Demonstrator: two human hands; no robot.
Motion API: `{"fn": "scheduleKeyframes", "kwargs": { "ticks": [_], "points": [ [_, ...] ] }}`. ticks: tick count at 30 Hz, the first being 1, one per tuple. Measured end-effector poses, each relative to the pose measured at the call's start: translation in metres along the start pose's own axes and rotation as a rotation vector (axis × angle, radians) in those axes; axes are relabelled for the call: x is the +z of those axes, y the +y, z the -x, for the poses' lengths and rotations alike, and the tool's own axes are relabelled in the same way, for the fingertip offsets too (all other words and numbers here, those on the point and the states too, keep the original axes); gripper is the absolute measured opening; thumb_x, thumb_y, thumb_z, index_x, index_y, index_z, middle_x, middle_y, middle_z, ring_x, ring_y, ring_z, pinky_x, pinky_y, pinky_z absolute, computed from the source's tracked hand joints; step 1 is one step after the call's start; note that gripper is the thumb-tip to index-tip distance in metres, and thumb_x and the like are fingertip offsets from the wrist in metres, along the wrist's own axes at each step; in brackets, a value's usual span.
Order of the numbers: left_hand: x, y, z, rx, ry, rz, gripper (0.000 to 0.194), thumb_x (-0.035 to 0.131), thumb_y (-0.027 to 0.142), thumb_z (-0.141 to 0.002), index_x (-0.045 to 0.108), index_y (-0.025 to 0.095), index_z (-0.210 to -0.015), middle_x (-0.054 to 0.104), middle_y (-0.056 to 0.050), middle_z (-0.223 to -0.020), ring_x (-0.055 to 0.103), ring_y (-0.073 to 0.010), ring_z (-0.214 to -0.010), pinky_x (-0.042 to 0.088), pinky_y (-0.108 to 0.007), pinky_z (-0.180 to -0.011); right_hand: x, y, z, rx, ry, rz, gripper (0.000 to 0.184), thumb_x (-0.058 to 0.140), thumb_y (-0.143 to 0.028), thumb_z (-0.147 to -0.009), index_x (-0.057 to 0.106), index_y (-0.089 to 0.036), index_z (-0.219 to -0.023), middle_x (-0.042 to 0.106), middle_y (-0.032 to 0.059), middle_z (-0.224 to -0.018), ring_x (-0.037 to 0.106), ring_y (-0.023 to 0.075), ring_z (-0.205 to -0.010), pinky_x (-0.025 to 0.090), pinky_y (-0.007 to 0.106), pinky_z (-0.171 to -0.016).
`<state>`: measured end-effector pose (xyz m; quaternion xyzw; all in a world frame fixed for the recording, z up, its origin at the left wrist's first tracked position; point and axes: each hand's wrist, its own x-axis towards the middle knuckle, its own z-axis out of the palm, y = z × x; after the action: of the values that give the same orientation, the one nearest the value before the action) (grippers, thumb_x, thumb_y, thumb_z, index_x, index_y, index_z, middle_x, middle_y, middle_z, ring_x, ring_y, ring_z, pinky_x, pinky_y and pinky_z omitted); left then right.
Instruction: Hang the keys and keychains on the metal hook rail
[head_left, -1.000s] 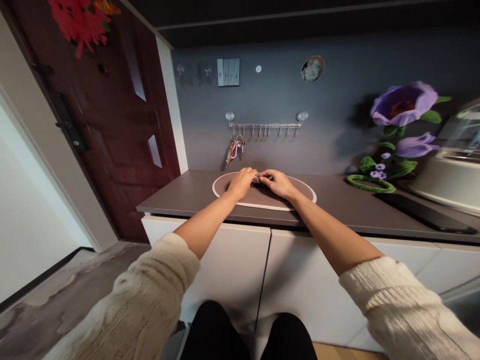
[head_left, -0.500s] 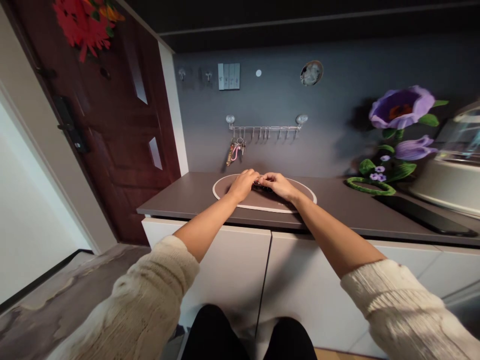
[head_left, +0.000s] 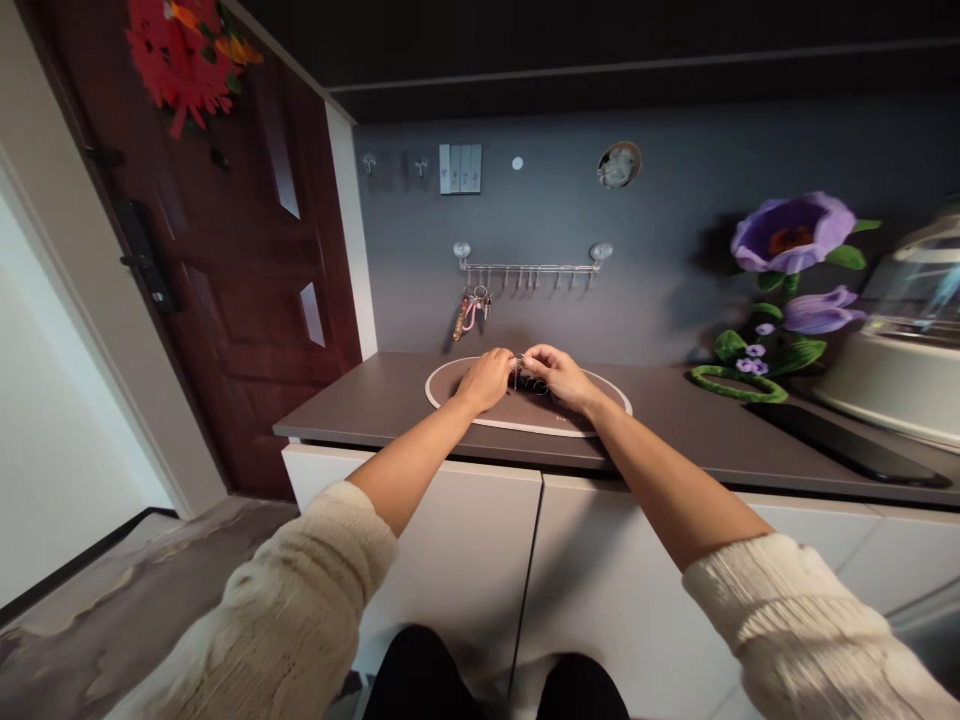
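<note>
In the head view, pinching a small metal ring (head_left: 519, 358) between thumb and forefinger of the right hand (head_left: 559, 375). Meeting that ring from the other side with the fingertips of the left hand (head_left: 486, 380), curled narrow; cannot tell what lies gripped under those fingers. Held above the oval mat (head_left: 525, 412), and showing more plainly than half a second ago, when mostly covered by fingers. Also more exposed now, just below the right hand: a dark item with rounded edges (head_left: 536, 385), too small to name. Tilted a little since then, too, with counter and wall now lower in view.

Hung beyond the left hand, on a hook rail (head_left: 529, 268): a bunch of keys (head_left: 478, 305). Set well right of the right hand, on the counter (head_left: 675, 395): purple flowers (head_left: 795, 240), a flat black slab (head_left: 847, 445) and a pale domed appliance (head_left: 892, 370). Seen far left of the left hand: a dark red door (head_left: 247, 250). Hidden partly behind both forearms: the mat's near rim and white cabinet doors (head_left: 450, 560) below the hands.
</note>
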<state>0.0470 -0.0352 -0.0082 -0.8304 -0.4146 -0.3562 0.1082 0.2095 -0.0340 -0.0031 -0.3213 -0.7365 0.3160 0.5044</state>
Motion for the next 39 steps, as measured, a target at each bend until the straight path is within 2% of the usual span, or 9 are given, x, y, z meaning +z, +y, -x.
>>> {"fn": "scheduleKeyframes", "kwargs": {
  "ticks": [10, 16, 21, 28, 32, 39],
  "points": [
    [0.002, -0.001, -0.001, -0.001, 0.028, -0.003, 0.031, 0.019, 0.024, -0.091, 0.048, 0.017, -0.087, 0.057, -0.007, -0.088, 0.052, -0.0171, -0.082, 0.038, -0.03, -0.074, 0.005, -0.011, 0.003, 0.048, 0.037, -0.013, 0.031, 0.064, -0.043, -0.065, 0.052, -0.017, -0.077, 0.052, -0.0019, -0.07, 0.046, 0.0095, -0.064, 0.039, 0.025, -0.065],
    [0.002, 0.002, -0.001, -0.025, 0.061, -0.019, 0.032, 0.018, 0.027, -0.092, 0.047, 0.017, -0.086, 0.057, -0.007, -0.087, 0.053, -0.0175, -0.082, 0.038, -0.03, -0.073, 0.007, -0.018, 0.006, 0.033, 0.026, 0.052, 0.03, 0.06, -0.044, -0.067, 0.053, -0.017, -0.076, 0.054, -0.0008, -0.07, 0.047, 0.0103, -0.064, 0.039, 0.026, -0.064],
    [0.001, 0.004, 0.0, -0.058, 0.041, -0.035, 0.029, 0.02, 0.026, -0.091, 0.047, 0.018, -0.087, 0.057, -0.006, -0.089, 0.053, -0.0168, -0.083, 0.037, -0.029, -0.073, 0.007, -0.018, 0.005, 0.002, 0.046, 0.1, 0.029, 0.058, -0.045, -0.069, 0.053, -0.017, -0.076, 0.053, -0.0009, -0.068, 0.047, 0.0107, -0.064, 0.038, 0.025, -0.062],
    [-0.002, 0.005, 0.0, -0.131, 0.032, -0.003, 0.031, 0.019, 0.027, -0.092, 0.049, 0.018, -0.09, 0.058, -0.006, -0.092, 0.053, -0.0168, -0.087, 0.037, -0.028, -0.077, 0.006, -0.011, -0.001, 0.007, 0.128, 0.124, 0.03, 0.058, -0.046, -0.068, 0.054, -0.017, -0.074, 0.051, -0.0019, -0.063, 0.045, 0.011, -0.059, 0.038, 0.026, -0.06],
    [-0.002, 0.004, -0.001, -0.198, 0.03, 0.024, 0.032, 0.018, 0.027, -0.092, 0.049, 0.017, -0.091, 0.059, -0.007, -0.092, 0.054, -0.0176, -0.088, 0.038, -0.029, -0.077, 0.001, -0.008, -0.008, -0.006, 0.2, 0.17, 0.03, 0.058, -0.046, -0.067, 0.055, -0.018, -0.074, 0.054, -0.0004, -0.069, 0.046, 0.0122, -0.064, 0.038, 0.026, -0.063],
    [0.003, -0.002, -0.003, -0.249, -0.026, 0.056, 0.032, 0.019, 0.026, -0.091, 0.049, 0.017, -0.09, 0.06, -0.009, -0.091, 0.056, -0.0182, -0.089, 0.039, -0.03, -0.077, -0.011, -0.015, -0.034, 0.001, 0.298, 0.19, 0.032, 0.06, -0.047, -0.063, 0.056, -0.017, -0.072, 0.055, 0.0, -0.068, 0.047, 0.0121, -0.064, 0.038, 0.027, -0.065]
  ]
}}
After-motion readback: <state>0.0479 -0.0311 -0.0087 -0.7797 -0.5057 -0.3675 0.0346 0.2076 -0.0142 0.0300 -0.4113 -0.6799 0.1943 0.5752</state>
